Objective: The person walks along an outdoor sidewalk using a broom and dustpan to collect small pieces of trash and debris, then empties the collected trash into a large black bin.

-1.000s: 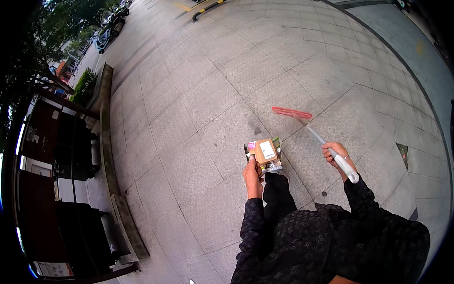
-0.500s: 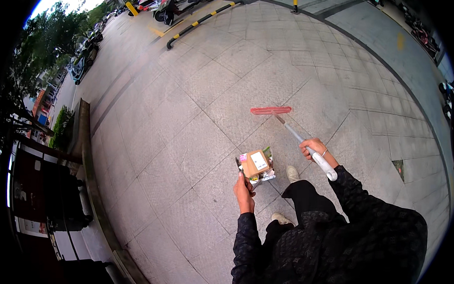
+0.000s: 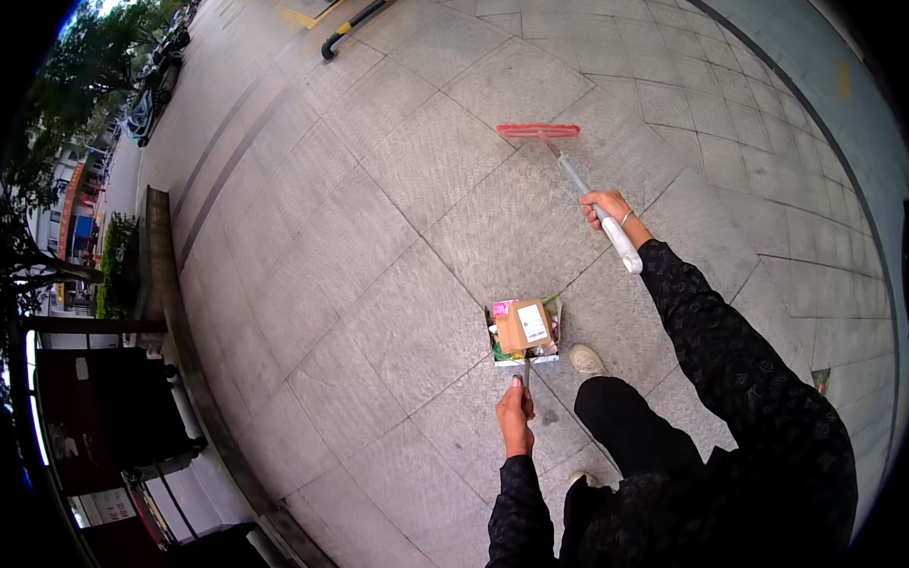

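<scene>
Your left grip is closed around the handle of the pan, and your right grip is wrapped around the broom. The pan is in front of you, on the near side, just left of your far shoe; I cannot tell whether it hangs clear of the paving or rests on it. The brown box lies on top of the other litter in it, with a green piece at the far right corner. The broom's red head is well beyond the pan, on the far side.

You seem to be steadying a full pan. Hold it level, because the box sits high and could slide over the rim if the handle dips or twists. Keep your wrist firm and your shoe clear of the pan's right side. Keep the broom well away from the box.
</scene>
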The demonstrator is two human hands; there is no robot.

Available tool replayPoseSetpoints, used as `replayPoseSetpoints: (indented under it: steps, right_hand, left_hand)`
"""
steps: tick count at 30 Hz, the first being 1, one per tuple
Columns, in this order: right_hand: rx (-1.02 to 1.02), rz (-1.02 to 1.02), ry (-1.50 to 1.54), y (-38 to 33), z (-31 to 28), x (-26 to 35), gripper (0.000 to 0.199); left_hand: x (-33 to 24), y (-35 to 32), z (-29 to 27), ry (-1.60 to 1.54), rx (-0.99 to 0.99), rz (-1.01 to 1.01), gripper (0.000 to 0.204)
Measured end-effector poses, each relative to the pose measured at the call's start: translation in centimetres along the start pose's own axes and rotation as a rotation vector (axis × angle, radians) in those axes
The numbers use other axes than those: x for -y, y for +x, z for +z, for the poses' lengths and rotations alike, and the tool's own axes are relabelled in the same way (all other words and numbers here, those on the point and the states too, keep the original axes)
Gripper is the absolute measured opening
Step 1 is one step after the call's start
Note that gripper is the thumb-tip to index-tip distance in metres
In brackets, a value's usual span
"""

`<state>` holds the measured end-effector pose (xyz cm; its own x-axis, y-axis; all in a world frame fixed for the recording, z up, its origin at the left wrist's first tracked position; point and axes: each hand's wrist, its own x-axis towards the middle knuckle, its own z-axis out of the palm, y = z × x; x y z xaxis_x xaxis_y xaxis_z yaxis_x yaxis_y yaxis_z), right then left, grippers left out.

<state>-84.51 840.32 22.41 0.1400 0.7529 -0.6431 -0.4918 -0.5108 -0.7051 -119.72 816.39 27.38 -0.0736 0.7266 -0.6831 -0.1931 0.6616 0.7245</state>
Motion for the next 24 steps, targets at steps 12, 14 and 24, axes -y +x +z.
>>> replayPoseSetpoints:
  steps: [12,14,24]
  right_hand:
    - [0.047,0.337,-0.173,-3.0,2.6,-6.1,0.024]
    - [0.079,0.489,-0.239,-9.4,1.4,-6.5,0.023]
    - [0.306,0.744,-0.487,-23.1,-0.6,-2.8,0.017]
  left_hand:
    - [-6.2,10.2,3.8,0.030,-0.192,-0.034,0.044]
    - [-6.7,10.8,3.5,0.041,-0.198,-0.033,0.043]
    - [-3.1,8.4,0.4,-0.078,-0.205,0.009,0.043]
